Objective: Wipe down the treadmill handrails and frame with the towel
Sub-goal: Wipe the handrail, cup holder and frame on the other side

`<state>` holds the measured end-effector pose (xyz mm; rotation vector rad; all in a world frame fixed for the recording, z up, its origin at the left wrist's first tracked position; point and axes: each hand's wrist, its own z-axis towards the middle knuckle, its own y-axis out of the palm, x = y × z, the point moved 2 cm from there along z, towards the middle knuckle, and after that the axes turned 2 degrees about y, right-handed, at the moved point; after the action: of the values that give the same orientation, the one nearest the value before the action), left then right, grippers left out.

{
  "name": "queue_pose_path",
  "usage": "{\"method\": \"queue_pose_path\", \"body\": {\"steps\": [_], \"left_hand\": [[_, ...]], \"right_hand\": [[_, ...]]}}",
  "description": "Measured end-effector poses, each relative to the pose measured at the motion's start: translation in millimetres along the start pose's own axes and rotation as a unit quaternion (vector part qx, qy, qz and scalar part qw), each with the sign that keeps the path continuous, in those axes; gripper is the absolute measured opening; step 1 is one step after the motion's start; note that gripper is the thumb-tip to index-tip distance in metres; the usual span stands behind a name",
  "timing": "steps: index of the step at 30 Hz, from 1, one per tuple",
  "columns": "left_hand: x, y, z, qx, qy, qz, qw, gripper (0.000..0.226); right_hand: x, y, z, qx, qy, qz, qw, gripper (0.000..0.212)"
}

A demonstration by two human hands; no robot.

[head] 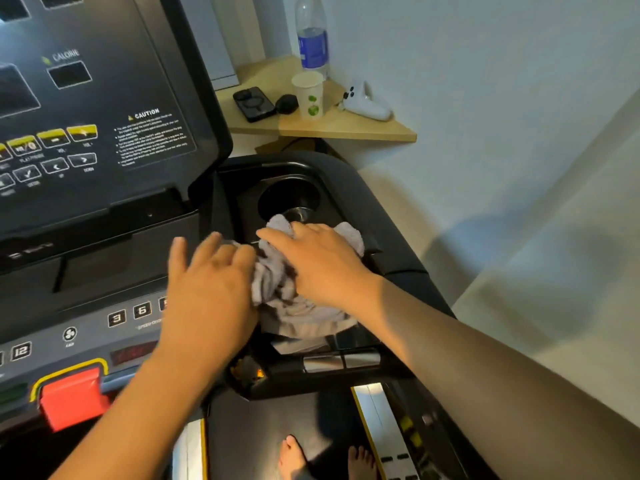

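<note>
hidden: right hand (318, 261) covers the middle of the towel (273, 285); its fingertips are buried in the folds.
blur: left hand (211, 282) is smeared, so its finger outlines are soft.
cut off: the screen panel (104, 98) runs out of frame top and left. The belt (263, 420) is only partly seen, with bare feet (292, 457) at the bottom edge.
hard to read: the small print under CAUTION and the red digits on the near panel.
towel look: grey, ribbed terry, bunched and creased, not folded.
towel place: on the treadmill's (398, 251) right side tray, just near of the cup holder (287, 197). Its near edge hangs toward the metal grip bar (341, 361).
right hand: on top of the towel, fingers curled into it, grasping.
left hand: fingers spread and mostly straight, released, touching the towel's left edge.
far right: wooden shelf (363, 131) with a bottle (311, 36), paper cup (310, 95), phone (252, 103) and white controller (363, 100).
</note>
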<state>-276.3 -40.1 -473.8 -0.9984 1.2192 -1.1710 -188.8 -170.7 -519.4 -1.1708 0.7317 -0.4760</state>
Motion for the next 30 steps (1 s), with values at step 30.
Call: {"method": "queue_pose_path", "body": {"steps": [30], "left_hand": [[182, 22, 4, -0.13, 0.114, -0.282, 0.944, 0.094]], "right_hand": [[152, 10, -124, -0.005, 0.521, 0.531, 0.668, 0.052]]}}
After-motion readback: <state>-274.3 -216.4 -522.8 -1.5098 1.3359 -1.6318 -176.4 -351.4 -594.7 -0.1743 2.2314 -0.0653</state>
